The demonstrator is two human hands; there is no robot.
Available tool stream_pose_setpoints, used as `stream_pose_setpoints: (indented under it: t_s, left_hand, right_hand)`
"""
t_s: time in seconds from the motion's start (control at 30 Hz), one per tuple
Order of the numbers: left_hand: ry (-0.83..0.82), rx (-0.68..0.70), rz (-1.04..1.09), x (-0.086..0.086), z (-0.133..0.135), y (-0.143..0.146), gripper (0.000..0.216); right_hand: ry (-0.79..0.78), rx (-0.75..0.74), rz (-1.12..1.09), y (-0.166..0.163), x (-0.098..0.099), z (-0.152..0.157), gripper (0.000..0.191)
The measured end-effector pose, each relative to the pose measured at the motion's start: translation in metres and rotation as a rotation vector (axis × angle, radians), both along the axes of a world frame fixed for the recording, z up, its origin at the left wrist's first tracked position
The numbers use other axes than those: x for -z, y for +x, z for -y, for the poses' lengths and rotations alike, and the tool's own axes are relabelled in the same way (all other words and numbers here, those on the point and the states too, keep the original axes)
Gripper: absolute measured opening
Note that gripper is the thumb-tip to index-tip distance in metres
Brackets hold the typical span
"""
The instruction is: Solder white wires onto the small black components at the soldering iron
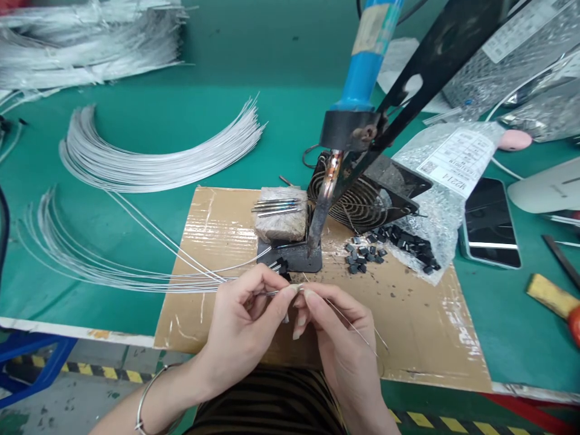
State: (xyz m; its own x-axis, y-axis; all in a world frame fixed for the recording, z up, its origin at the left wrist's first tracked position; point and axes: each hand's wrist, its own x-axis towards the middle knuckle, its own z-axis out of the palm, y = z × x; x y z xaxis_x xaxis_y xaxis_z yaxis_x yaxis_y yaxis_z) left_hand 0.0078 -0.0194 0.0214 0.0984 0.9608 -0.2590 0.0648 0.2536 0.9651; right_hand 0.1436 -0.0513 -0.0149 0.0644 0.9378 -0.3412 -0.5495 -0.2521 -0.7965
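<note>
My left hand (pixel 247 320) pinches the ends of several thin silver wires (pixel 136 275) that fan out to the left over the cardboard sheet (pixel 217 229). My right hand (pixel 338 332) meets it fingertip to fingertip and pinches a fine strand of wire (pixel 357 331) that trails down to the right. Both hands are closed, just in front of the tip of a soldering iron (pixel 324 205) with a blue handle, held tip-down in a black stand (pixel 294 257). A few small black parts (pixel 281 266) lie on the stand beside my fingers.
A pile of small black parts (pixel 365 251) spills from a plastic bag (pixel 446 181) beside a black fan (pixel 362 199). A sponge block (pixel 281 220) carries metal pins. Curved wire bundles (pixel 158 157) lie on the green table. A phone (pixel 492 220) lies to the right.
</note>
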Motion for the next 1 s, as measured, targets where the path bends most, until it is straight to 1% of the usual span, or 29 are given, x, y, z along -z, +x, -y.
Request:
stream_pose_setpoints:
  t_s: [0.17,0.3,0.47,0.57,0.7,0.83,0.9,1.0]
  left_hand:
    - [0.017,0.016,-0.041,0.003,0.004,-0.002,0.018]
    - [0.012,0.046,-0.068,0.005,0.006,-0.004,0.021]
    - [0.017,0.060,-0.096,0.003,0.005,-0.004,0.021]
    - [0.030,0.071,-0.100,0.001,0.003,-0.004,0.019]
    - [0.079,0.101,-0.123,0.001,0.002,-0.006,0.017]
    - [0.079,0.112,-0.169,0.001,0.001,-0.006,0.018]
    - [0.068,0.097,-0.134,0.001,0.001,-0.005,0.017]
    - [0.066,0.056,-0.099,0.002,0.001,-0.002,0.015]
  right_hand:
    - [-0.001,-0.017,0.053,0.002,0.005,0.004,0.007]
    - [0.024,-0.034,0.056,0.004,0.004,0.003,0.007]
    - [-0.036,-0.018,0.037,0.004,0.000,0.003,0.007]
    - [-0.062,-0.021,0.025,0.005,-0.002,0.003,0.011]
    - [-0.113,-0.074,-0.009,0.012,-0.003,-0.003,0.014]
    - [-0.125,-0.181,-0.033,0.019,-0.003,-0.006,0.017]
    - [-0.126,-0.171,-0.035,0.018,-0.002,-0.006,0.017]
    - [-0.126,-0.099,-0.046,0.013,-0.001,-0.005,0.016]
